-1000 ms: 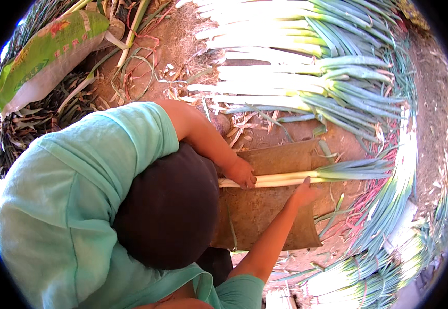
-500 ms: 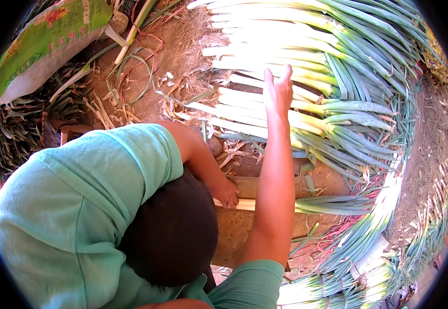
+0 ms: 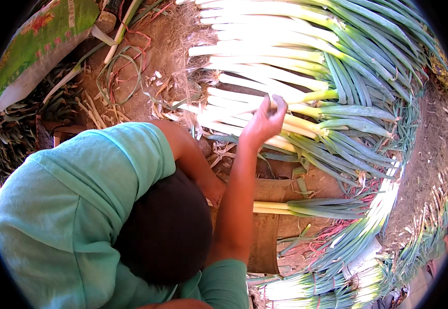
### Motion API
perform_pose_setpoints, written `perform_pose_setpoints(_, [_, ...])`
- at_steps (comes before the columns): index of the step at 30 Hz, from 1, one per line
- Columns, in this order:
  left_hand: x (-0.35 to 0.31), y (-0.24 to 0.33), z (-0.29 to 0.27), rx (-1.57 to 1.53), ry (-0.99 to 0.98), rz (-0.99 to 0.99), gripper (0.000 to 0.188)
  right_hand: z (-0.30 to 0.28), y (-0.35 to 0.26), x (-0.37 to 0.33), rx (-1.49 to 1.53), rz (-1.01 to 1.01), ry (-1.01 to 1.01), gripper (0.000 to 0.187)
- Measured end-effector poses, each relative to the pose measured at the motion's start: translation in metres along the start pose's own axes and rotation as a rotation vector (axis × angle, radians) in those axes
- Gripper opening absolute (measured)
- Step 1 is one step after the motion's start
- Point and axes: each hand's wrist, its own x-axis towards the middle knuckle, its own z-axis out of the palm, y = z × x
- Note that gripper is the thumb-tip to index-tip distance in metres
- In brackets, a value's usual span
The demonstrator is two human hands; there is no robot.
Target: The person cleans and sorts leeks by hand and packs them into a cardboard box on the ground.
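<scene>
My right hand [image 3: 265, 122] is over the near side of a wide spread of long green onions [image 3: 275, 38], thumb and forefinger apart, with no stalk seen in it. White stems lie to the left, green leaves to the right. Nearer, my left hand [image 3: 214, 193] rests low at a wooden board, partly covered by my right forearm. It is closed at the base of a small group of onion stalks [image 3: 273, 207]; the forearm hides the grip itself. Their leaves stretch right past the board [image 3: 265, 242].
A green and white printed sack [image 3: 38, 56] lies at the far left, above dark cut leaves [image 3: 12, 139]. Loose ties [image 3: 123, 72] and peelings litter the soil. Tied onion bundles [image 3: 306, 291] lie at the lower right. A dark rounded shape [image 3: 164, 229] sits between my arms.
My right hand has drawn back toward me and slightly left over the onions. Its forearm now crosses in front of my left hand, which stays low by the board.
</scene>
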Motion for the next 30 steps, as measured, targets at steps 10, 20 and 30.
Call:
perform_pose_setpoints(10, [0.002,0.005,-0.011,0.005,-0.055,0.003,0.035,-0.127,-0.025,-0.042,0.137,0.180,-0.089,0.032])
perform_pose_setpoints(20, [0.001,0.011,-0.020,-0.024,-0.120,0.007,0.034,-0.233,-0.109,-0.229,-0.069,0.600,-0.020,0.043])
perform_pose_setpoints(30, [0.004,0.001,-0.027,0.019,-0.251,0.035,0.039,-0.306,-0.194,-0.364,-0.165,0.179,0.352,0.054])
